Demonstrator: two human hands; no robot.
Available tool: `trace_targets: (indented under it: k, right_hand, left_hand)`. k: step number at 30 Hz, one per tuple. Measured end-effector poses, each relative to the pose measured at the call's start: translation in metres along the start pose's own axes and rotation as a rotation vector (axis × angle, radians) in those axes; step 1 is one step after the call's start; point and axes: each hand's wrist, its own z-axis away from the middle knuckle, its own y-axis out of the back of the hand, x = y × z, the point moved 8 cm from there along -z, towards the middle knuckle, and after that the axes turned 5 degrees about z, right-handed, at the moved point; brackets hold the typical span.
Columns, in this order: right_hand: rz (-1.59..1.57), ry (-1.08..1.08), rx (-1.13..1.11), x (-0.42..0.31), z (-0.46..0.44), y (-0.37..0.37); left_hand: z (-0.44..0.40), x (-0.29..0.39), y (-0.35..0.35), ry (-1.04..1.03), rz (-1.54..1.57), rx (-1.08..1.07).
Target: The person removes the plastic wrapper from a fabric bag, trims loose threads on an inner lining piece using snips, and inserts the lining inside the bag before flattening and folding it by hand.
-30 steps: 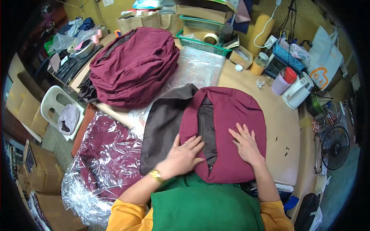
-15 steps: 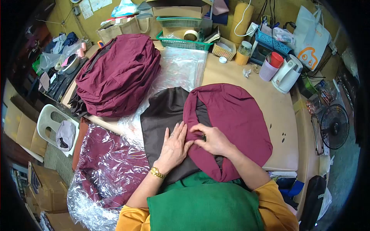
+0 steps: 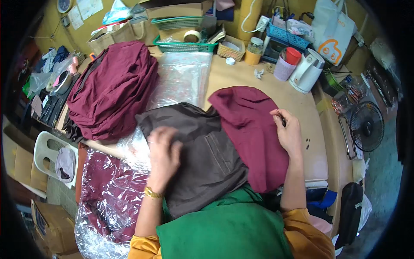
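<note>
**Left hand open over the brown panel, right hand pinched beside the maroon one**

In the head view, the left hand (image 3: 164, 149) is open, fingers loosely spread and pointing to 12 o'clock, its forearm rising from 7 o'clock. The right hand (image 3: 288, 129) is raised with fingers pointing to 11 o'clock, thumb and fingers closed on a dark item (image 3: 282, 120).

The sewn fabric piece lies on the work table (image 3: 308, 166). Its brown panel (image 3: 194, 177), with a stitched rectangle (image 3: 217, 154), spreads from the left hand towards 4 o'clock; its maroon panel (image 3: 254, 134) lies at 9 o'clock from the right hand. The maroon cloth pile (image 3: 114, 93) sits at 10 to 11 o'clock from the left hand, the plastic-wrapped maroon cloth (image 3: 110, 194) at 7 to 8 o'clock.

The left fingers are motion-blurred; whether they touch the brown panel cannot be told. The dark item is mostly covered by the right fingers, too small to identify. The green apron (image 3: 224, 233) is cut off at 6 o'clock.
</note>
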Motion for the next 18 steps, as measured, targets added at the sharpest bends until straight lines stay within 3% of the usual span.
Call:
trace_targets:
  k: [2,5,8,10,12,14,16,18]
  right_hand:
    - [-0.172,-0.044,0.001,0.0,-0.001,0.003]
    - [-0.25,-0.006,-0.01,-0.014,-0.007,0.004]
    - [-0.291,0.004,-0.049,-0.027,-0.015,-0.001]
    - [-0.289,0.03,-0.097,-0.046,-0.017,0.0]
    - [-0.296,0.059,-0.131,-0.059,-0.022,-0.001]
    - [-0.492,0.166,-0.23,-0.088,-0.024,-0.014]
    - [-0.79,0.234,-0.329,-0.124,-0.024,-0.043]
    - [-1.006,0.141,-0.53,-0.152,-0.014,-0.09]
  left_hand:
    - [-0.017,-0.035,0.014,0.064,-0.122,0.128]
    - [-0.028,-0.112,0.0,0.366,-0.131,0.032]
    - [-0.046,-0.122,-0.003,0.491,-0.239,-0.046]
    - [-0.05,-0.129,-0.006,0.468,-0.302,0.01]
    - [-0.052,-0.13,-0.013,0.471,-0.431,-0.112]
    - [-0.052,-0.126,-0.016,0.416,-0.419,-0.051]
    - [-0.052,-0.103,-0.021,0.175,-0.414,0.079]
    - [-0.059,-0.091,-0.025,0.245,-0.096,0.029]
